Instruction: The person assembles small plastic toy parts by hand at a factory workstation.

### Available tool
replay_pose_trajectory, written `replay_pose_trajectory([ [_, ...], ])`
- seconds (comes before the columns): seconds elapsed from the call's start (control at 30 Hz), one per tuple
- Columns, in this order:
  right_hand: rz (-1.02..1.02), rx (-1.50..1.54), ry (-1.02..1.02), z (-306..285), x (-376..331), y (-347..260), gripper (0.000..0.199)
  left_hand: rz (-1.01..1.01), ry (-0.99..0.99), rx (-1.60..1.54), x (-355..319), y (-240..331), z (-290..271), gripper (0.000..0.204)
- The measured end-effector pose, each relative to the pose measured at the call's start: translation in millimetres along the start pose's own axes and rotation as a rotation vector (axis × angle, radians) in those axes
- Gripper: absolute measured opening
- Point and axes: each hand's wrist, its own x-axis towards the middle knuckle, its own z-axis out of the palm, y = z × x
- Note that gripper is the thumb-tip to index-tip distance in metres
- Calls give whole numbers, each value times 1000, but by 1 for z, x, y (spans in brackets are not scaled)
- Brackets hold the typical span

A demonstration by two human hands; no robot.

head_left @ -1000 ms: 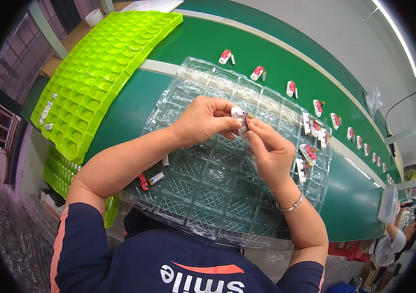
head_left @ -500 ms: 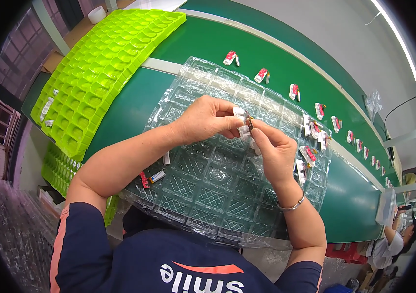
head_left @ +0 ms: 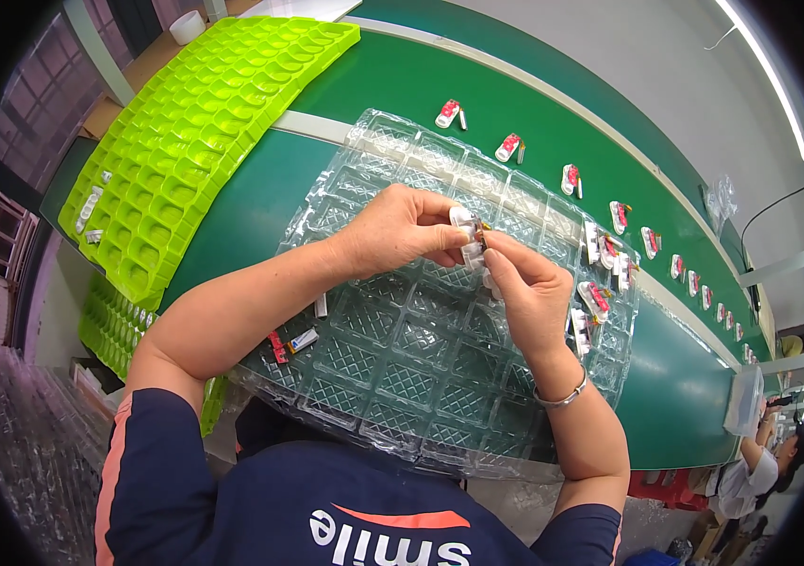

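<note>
Over the clear plastic tray (head_left: pixel 406 382), my two hands meet at a small white plastic part (head_left: pixel 461 218). My left hand (head_left: pixel 404 229) pinches it between thumb and fingers. From the other side, my right hand (head_left: pixel 526 283) is closed with thumb and index finger on a small dark piece (head_left: pixel 478 236) with an orange-brown bit, held against the white part. The fingers partly cover both pieces, so I cannot tell how they join. Beside my right hand, several white parts with red pieces (head_left: pixel 594 300) lie in the tray's right-hand pockets.
A red piece (head_left: pixel 277 347) and a small white-and-blue cylinder (head_left: pixel 304 341) lie at the tray's left. Along the green belt (head_left: pixel 534 104) runs a row of white-and-red parts (head_left: pixel 508 146). A lime-green pocketed tray (head_left: pixel 185 141) stands left. A person (head_left: pixel 751 472) is at far right.
The parts at the near end of the belt's row have shifted slightly to the right. My hands stay almost in place, with only a slight movement of the fingers on the white part.
</note>
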Motion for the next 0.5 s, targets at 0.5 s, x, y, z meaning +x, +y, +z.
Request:
replay_pose_trajectory([
  [0.5,-126,-4,63,5,-3,0,16,52,46,-106,-4,1,6,20],
])
